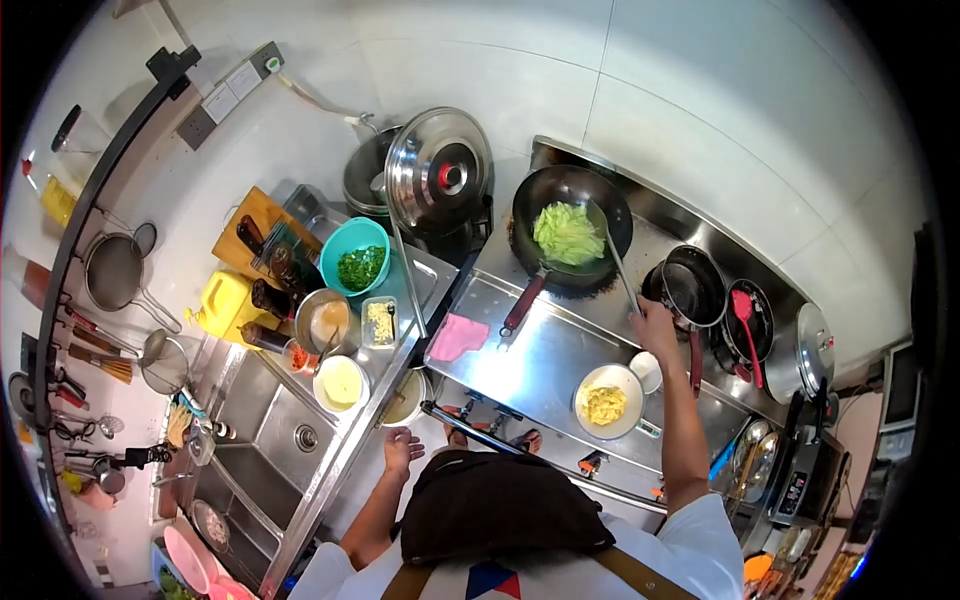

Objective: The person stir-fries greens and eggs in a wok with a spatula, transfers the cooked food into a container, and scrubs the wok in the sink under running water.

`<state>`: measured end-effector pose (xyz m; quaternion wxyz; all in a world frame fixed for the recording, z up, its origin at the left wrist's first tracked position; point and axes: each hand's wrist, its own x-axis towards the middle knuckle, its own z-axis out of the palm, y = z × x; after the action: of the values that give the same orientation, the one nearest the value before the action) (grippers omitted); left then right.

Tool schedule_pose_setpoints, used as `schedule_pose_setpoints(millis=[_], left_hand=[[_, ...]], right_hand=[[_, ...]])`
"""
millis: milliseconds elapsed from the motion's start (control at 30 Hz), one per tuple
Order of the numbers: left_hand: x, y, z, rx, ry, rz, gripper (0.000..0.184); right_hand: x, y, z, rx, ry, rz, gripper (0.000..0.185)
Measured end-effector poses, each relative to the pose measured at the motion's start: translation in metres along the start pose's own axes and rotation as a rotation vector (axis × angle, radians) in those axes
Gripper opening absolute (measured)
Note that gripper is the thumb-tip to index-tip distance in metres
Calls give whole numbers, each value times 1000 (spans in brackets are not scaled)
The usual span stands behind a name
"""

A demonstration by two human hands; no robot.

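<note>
The steel counter [560, 345] spread ahead of the person, roughly from twelve to two o'clock. On its far side stood the dark wok [580, 185], at eleven o'clock from the right hand [653, 325] and one o'clock from the left hand [403, 450], well apart from the latter. A black frying pan [694, 284] sat just beside the right hand, between one and two o'clock. A long-handled utensil [624, 270] was gripped in that hand's closed fingers, its shaft slanting toward eleven o'clock into the wok. A white bowl [583, 402] holding yellow food [604, 404] stood nearer the person, at seven o'clock from the same hand. In the wok lay pale green shredded leaves [566, 236], beside the utensil's far end. A pink cloth [459, 338] lay flat at one o'clock from the left hand, which hung loose, fingers apart.
</note>
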<state>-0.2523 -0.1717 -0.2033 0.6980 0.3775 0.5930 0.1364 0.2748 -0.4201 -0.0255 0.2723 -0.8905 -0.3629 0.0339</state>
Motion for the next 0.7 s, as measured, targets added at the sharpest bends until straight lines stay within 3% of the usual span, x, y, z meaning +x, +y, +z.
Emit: schedule_pose_setpoints(millis=[133, 267, 367, 400, 500, 633, 700], left_hand=[[-12, -9, 10, 31, 1, 5, 33], [-31, -7, 21, 58, -23, -18, 33], [-35, -8, 23, 88, -13, -15, 34], [-32, -12, 21, 65, -11, -10, 33], [-20, -16, 16, 74, -50, -58, 33], [2, -5, 18, 107, -128, -66, 34], [14, 7, 18, 100, -163, -41, 33]], right_hand=[[28, 6, 9, 554, -254, 387, 18], [54, 16, 41, 442, -163, 384, 23], [47, 8, 31, 44, 20, 111, 26], [42, -11, 11, 49, -46, 224, 27], [35, -5, 11, -159, -86, 146, 27], [32, -18, 17, 301, -225, 361, 21], [37, -30, 11, 257, -190, 367, 19]])
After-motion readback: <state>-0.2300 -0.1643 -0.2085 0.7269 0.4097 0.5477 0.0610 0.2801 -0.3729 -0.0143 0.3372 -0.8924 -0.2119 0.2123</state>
